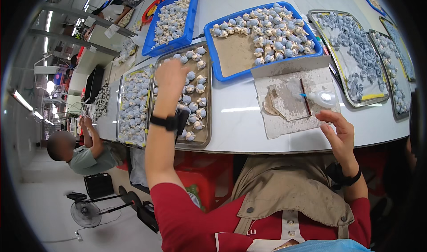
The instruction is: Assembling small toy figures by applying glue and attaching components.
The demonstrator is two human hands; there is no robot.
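Note:
My left hand [171,76] reaches over a metal tray [207,126] lined with brown board, where small blue-and-cream figurines [194,106] stand in rows. Its fingers curl downward at the tray's far left part, and whatever they hold is hidden behind the hand. Above the table's front edge, my right hand [340,136] is open, thumb and fingers apart, with nothing in it. Just beyond it, a clear squeeze bottle [324,99] with a blue tip lies on a stained cardboard sheet [278,128]. The tip rests by a thin dark stick [305,97].
A blue tray [218,69] beyond the cardboard is partly filled with figurines. Another blue bin [194,11] and a yellow-edged tray [121,118] hold more. At right, a metal tray [386,91] carries loose grey-blue pieces. A co-worker [91,156] sits at left near a fan [86,214].

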